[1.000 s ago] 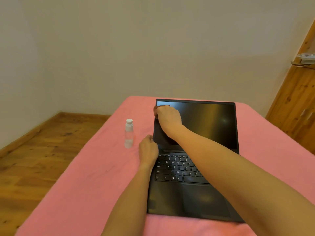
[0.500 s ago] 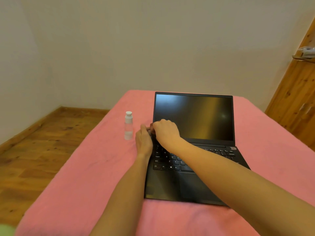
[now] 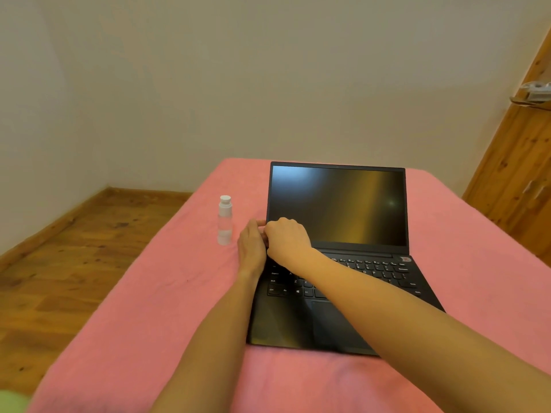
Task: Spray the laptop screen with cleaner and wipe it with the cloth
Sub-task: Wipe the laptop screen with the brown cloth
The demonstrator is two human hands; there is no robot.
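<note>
A black laptop (image 3: pixel 343 204) stands open on the pink cloth-covered table (image 3: pixel 149 308), its screen dark. My right hand (image 3: pixel 287 239) is curled and pressed on the screen's lower left corner; the wiping cloth stays hidden under its fingers. My left hand (image 3: pixel 252 248) grips the laptop's left edge by the hinge, thumb at the screen's corner, touching my right hand. A small clear spray bottle (image 3: pixel 224 220) with a white cap stands upright just left of my left hand, apart from it.
A plain wall stands behind the table. A wooden door (image 3: pixel 518 174) with a metal handle (image 3: pixel 533 93) is at the right. Wooden floor (image 3: pixel 59 248) lies to the left, below the table's edge.
My right hand slid down the screen's left side from the top left corner to the bottom left corner. My left hand stayed on the laptop's left edge. The view shifted slightly.
</note>
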